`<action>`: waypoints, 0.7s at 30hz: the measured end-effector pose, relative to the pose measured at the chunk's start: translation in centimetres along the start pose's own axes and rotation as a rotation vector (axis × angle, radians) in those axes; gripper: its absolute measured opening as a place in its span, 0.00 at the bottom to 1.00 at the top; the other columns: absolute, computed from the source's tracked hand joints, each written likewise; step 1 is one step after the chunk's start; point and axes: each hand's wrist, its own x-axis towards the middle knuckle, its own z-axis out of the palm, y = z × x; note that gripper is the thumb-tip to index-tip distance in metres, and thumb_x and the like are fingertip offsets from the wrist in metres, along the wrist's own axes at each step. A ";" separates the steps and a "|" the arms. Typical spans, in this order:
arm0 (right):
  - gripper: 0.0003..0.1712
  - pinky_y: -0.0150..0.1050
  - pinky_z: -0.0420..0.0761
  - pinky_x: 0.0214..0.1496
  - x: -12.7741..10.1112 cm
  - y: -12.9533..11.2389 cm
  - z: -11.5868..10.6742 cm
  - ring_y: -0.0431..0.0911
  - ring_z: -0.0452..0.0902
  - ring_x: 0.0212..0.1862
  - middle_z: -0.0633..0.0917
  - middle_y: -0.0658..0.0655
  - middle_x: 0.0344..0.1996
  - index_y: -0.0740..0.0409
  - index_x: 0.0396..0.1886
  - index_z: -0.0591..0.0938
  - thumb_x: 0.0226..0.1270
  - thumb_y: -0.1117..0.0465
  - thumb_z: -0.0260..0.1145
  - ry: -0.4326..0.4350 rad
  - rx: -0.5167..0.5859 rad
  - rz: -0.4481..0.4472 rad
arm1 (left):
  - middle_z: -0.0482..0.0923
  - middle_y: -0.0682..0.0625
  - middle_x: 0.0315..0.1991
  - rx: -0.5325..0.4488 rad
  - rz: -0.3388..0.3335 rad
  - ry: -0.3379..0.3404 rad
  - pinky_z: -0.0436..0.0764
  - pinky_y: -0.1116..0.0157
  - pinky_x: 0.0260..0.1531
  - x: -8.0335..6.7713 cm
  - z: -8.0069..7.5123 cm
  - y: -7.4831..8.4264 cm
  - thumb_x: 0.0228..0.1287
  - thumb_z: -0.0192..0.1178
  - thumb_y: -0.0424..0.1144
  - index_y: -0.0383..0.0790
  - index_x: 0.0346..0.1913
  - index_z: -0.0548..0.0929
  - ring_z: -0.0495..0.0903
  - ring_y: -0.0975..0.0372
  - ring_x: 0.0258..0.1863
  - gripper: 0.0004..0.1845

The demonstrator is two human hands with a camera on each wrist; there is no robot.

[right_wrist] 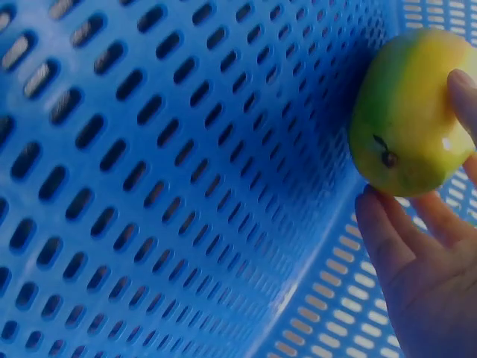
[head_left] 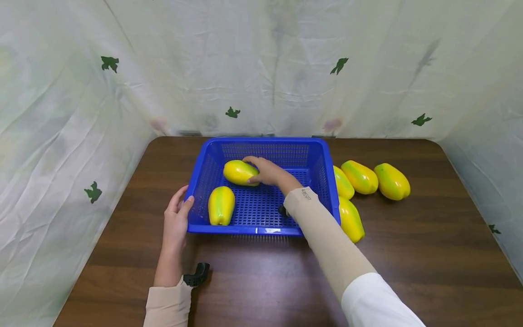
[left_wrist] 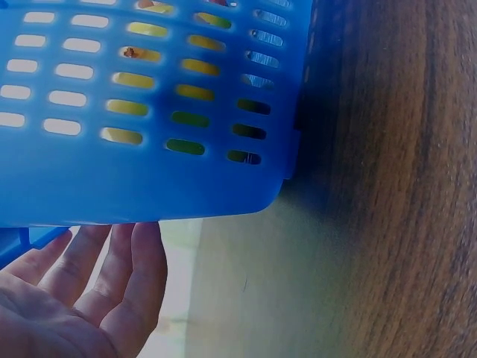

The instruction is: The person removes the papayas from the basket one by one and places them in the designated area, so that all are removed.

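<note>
A blue plastic basket (head_left: 265,230) with slotted walls stands on the table. Inside it, my right hand (head_left: 267,171) grips the right end of a yellow-green papaya (head_left: 238,172), which lies sideways toward the back wall. The right wrist view shows the thumb on one side of this papaya (right_wrist: 410,127) and the fingers on the other. A second papaya (head_left: 221,205) lies lengthwise at the basket's front left, untouched. My left hand (head_left: 176,222) holds the basket's left rim, thumb on top; its fingers (left_wrist: 141,276) reach the outer wall in the left wrist view.
Right of the basket, several more papayas (head_left: 392,181) lie on the brown wooden table (head_left: 429,254), the nearest ones close against the basket wall. Pale curtains (head_left: 261,68) with green leaf-like patches enclose the back and sides. A black wrist mount (head_left: 197,274) sticks out from the left sleeve.
</note>
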 end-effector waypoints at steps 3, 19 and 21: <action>0.36 0.41 0.63 0.57 -0.1 -0.3 0.1 0.47 0.64 0.58 0.69 0.55 0.58 0.45 0.65 0.61 0.58 0.56 0.65 -0.023 0.018 0.005 | 0.71 0.42 0.47 -0.004 0.001 -0.001 0.76 0.71 0.32 0.0 0.1 0.0 0.67 0.48 0.46 0.50 0.64 0.65 0.74 0.60 0.36 0.23; 0.36 0.42 0.66 0.55 -0.5 0.1 -0.6 0.47 0.66 0.56 0.71 0.56 0.56 0.46 0.65 0.62 0.57 0.56 0.65 0.024 0.052 -0.034 | 0.70 0.43 0.47 -0.008 -0.011 0.002 0.76 0.71 0.32 0.1 0.1 0.1 0.67 0.48 0.47 0.51 0.64 0.65 0.73 0.60 0.36 0.23; 0.36 0.42 0.67 0.54 -0.6 0.0 -0.7 0.47 0.66 0.55 0.71 0.56 0.56 0.46 0.65 0.62 0.58 0.56 0.65 0.032 0.065 -0.047 | 0.70 0.43 0.47 -0.007 -0.013 -0.002 0.76 0.71 0.32 0.1 0.0 0.0 0.67 0.48 0.47 0.51 0.64 0.65 0.73 0.59 0.36 0.23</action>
